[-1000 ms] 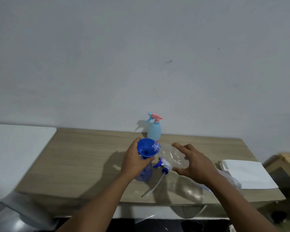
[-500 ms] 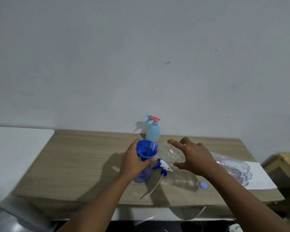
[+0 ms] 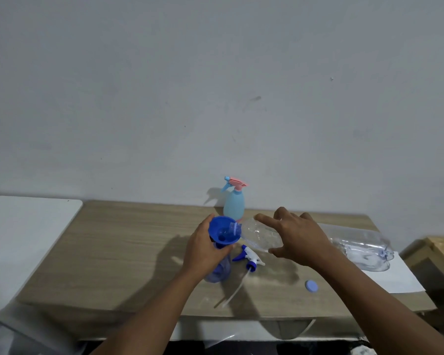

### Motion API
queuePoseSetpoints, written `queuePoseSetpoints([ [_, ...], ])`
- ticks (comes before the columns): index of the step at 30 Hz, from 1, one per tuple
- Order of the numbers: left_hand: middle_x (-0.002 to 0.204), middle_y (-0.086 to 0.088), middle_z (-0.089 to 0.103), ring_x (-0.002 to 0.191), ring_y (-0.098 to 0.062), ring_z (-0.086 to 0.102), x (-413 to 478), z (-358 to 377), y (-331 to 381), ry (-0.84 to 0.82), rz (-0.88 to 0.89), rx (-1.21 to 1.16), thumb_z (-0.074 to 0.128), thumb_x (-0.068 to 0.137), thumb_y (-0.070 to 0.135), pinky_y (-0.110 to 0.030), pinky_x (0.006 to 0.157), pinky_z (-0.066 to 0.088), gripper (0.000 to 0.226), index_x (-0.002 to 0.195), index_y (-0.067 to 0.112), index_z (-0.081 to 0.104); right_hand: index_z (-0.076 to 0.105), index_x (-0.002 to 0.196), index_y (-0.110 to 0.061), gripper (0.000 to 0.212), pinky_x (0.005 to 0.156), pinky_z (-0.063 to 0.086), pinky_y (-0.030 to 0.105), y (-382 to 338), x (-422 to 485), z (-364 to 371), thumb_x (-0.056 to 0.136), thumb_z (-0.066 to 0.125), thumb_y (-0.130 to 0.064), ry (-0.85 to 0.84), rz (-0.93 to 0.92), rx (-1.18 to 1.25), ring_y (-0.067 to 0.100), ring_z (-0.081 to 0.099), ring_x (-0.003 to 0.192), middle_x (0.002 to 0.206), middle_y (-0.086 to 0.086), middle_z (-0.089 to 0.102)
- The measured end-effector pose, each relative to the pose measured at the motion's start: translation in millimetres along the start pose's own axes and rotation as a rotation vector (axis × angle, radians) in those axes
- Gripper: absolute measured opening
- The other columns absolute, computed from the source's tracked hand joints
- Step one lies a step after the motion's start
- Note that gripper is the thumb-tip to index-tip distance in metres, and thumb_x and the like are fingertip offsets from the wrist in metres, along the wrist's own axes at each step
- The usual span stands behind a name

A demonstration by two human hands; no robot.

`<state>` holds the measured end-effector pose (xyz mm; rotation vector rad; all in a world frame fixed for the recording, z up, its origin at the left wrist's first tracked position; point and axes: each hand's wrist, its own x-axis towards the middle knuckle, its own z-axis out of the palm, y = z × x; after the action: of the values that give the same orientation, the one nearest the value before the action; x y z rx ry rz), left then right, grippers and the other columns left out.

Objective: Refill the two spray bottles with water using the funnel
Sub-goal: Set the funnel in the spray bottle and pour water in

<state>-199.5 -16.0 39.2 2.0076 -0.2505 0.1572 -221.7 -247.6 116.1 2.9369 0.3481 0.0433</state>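
A blue funnel [image 3: 223, 230] sits in the neck of a translucent blue spray bottle [image 3: 219, 270] near the table's front. My left hand [image 3: 203, 249] grips that bottle just under the funnel. My right hand [image 3: 296, 237] holds a large clear plastic water bottle [image 3: 256, 235] tilted on its side, its open mouth resting in the funnel. The blue bottle's sprayer head [image 3: 249, 257] with its dip tube lies on the table beside it. A light blue spray bottle [image 3: 234, 203] with a pink trigger stands behind, against the wall.
The wooden table [image 3: 128, 242] holds a small blue cap [image 3: 312, 286] at the front right and a white sheet of paper [image 3: 400, 275] at the right edge. A white surface [image 3: 23, 234] adjoins on the left, a wooden stand [image 3: 441, 254] on the right.
The clear bottle has tipped further, its base rising at the right and its mouth settling into the funnel. The blue cap has come into view. My left hand has stayed on the blue bottle.
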Motion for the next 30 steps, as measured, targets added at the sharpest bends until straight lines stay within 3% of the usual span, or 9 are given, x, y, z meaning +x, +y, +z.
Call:
queuePoseSetpoints([
  [3,0.094,0.055,0.05,0.088,0.025,0.052,-1.3,0.4,-0.1,0.003,0.003,-0.013,0.088,0.069,0.019,0.001,0.071,0.04,0.055,0.115,0.022,0.058,0.017,0.144,-0.05,0.084,0.088,0.045,0.036,0.3,1.2,1.0,0.079,0.07,-0.055,0.014,-0.012,-0.022,0.019,0.061,0.1,0.122,-0.002,0.05],
  [5,0.089,0.048,0.056,0.087,0.026,0.051,-0.9,0.9,-1.6,0.001,-0.003,-0.018,0.089,0.068,0.018,0.002,0.07,0.04,0.058,0.118,0.015,0.058,0.018,0.144,-0.05,0.083,0.087,0.045,0.037,1.3,1.2,0.4,0.079,0.07,-0.055,0.027,-0.021,-0.036,0.019,0.061,0.099,0.122,-0.002,0.05],
  [9,0.084,0.038,0.056,0.086,0.027,0.051,-1.1,0.0,2.4,-0.005,-0.034,-0.023,0.09,0.066,0.02,0.002,0.069,0.041,0.058,0.108,0.035,0.053,0.021,0.145,-0.049,0.082,0.089,0.044,0.036,3.7,0.6,0.2,0.079,0.07,-0.056,0.057,-0.037,-0.045,0.018,0.059,0.105,0.124,-0.001,0.05],
  [13,0.09,0.055,0.052,0.088,0.026,0.051,-1.9,-2.9,7.2,-0.021,-0.035,-0.018,0.089,0.068,0.019,0.002,0.07,0.04,0.061,0.092,0.052,0.043,0.02,0.146,-0.05,0.081,0.094,0.044,0.036,6.4,-2.4,6.0,0.08,0.066,-0.059,0.052,-0.014,0.045,0.017,0.058,0.107,0.129,-0.004,0.049],
  [17,0.096,0.054,0.051,0.089,0.024,0.053,-2.2,-2.2,5.9,-0.015,-0.023,-0.025,0.09,0.067,0.022,0.001,0.07,0.041,0.062,0.092,0.054,0.044,0.021,0.146,-0.051,0.081,0.096,0.044,0.035,11.0,-9.4,18.4,0.078,0.065,-0.058,0.03,0.011,0.193,0.017,0.06,0.103,0.131,-0.006,0.048],
  [22,0.097,0.047,0.056,0.089,0.017,0.057,-0.5,2.3,-0.3,-0.01,-0.029,-0.031,0.09,0.065,0.022,-0.001,0.069,0.042,0.064,0.095,0.056,0.045,0.02,0.141,-0.056,0.083,0.088,0.051,0.032,14.5,-17.1,37.9,0.074,0.07,-0.057,0.049,0.03,0.503,0.015,0.061,0.105,0.132,-0.013,0.045],
  [25,0.092,0.038,0.06,0.088,0.017,0.056,0.5,5.2,-4.0,0.003,-0.037,-0.021,0.09,0.064,0.022,0.0,0.068,0.04,0.065,0.096,0.056,0.044,0.026,0.142,-0.053,0.085,0.089,0.054,0.031,17.8,-20.8,48.2,0.074,0.078,-0.052,0.166,0.073,0.722,0.006,0.06,0.106,0.131,-0.014,0.047],
  [30,0.097,0.036,0.053,0.087,0.02,0.053,1.2,6.9,-7.4,-0.004,-0.055,-0.016,0.09,0.066,0.02,-0.001,0.068,0.039,0.07,0.101,0.054,0.04,0.034,0.143,-0.041,0.086,0.089,0.052,0.027,24.3,-24.5,58.6,0.073,0.084,-0.044,0.379,0.188,0.916,0.007,0.06,0.107,0.132,-0.008,0.051],
])
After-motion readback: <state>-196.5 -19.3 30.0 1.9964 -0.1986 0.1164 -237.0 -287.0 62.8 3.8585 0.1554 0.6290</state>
